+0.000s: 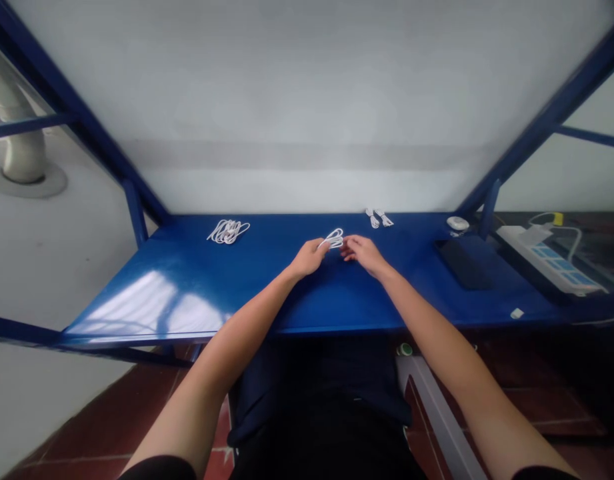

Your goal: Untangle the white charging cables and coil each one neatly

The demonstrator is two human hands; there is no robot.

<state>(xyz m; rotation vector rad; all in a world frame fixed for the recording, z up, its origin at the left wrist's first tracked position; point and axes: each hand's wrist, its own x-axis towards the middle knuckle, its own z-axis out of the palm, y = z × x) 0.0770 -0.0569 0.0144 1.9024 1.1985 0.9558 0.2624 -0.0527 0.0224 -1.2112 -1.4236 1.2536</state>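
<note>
A white cable (333,239), folded into narrow loops, is held just above the blue table (257,287). My left hand (309,257) is closed, pinching the left end of the loops between thumb and fingers. At the other end, my right hand (361,253) has its fingers curled in, with the fingertips at the edge of the loops. What exactly lies between the right fingertips is too small to see clearly. A looser coil of white cable (228,231) lies to the left on the table. Two small bundled white cables (379,219) rest farther back on the right.
Toward the right lie a dark flat phone-like object (461,265), a round white item (457,224) and a small white piece (517,313). A white power strip (549,259) stands beyond them. Blue frame bars (137,210) rise at both sides, with a pale wall behind.
</note>
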